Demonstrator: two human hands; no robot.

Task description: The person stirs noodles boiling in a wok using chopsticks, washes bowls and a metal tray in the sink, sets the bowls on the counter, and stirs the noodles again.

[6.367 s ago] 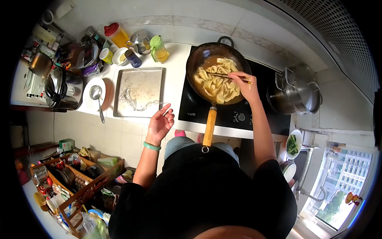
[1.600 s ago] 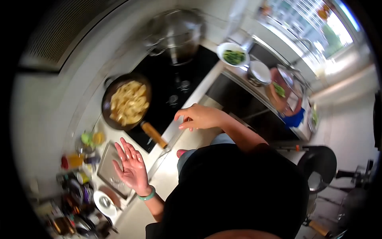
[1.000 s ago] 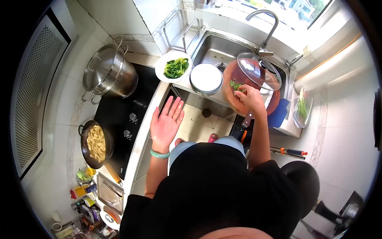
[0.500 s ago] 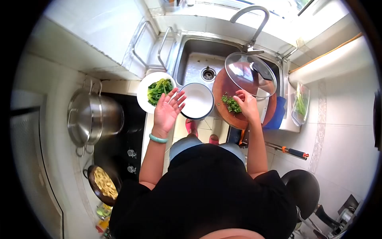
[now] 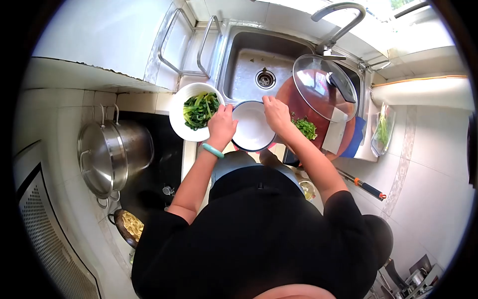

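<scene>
A white bowl with a dark blue rim [image 5: 251, 128] sits at the front edge of the sink, with nothing visible inside. My left hand [image 5: 222, 124], below a pale green bangle [image 5: 213, 150], has its fingers closed at the bowl's left rim. On the bowl's upper right rim, my right hand [image 5: 277, 114] closes its fingers; both thumbs are partly hidden. Left of the bowl stands a white dish [image 5: 178, 122] of green leafy vegetables [image 5: 200, 109]. Chopped green herbs [image 5: 304, 128] lie on the round brown cutting board [image 5: 286, 94], by my right forearm.
A glass lid [image 5: 316, 82] rests over the board, near a cleaver blade [image 5: 334, 135]. Behind are the sink [image 5: 244, 74] and faucet [image 5: 343, 30]. At left, a steel pot [image 5: 112, 154] stands by the black stove [image 5: 167, 144]; a pan of food [image 5: 130, 226] sits nearer.
My right hand has left the herbs and moved left to the bowl's rim. My left hand, palm up before, has turned over and come to the bowl's left side. The view has shifted slightly.
</scene>
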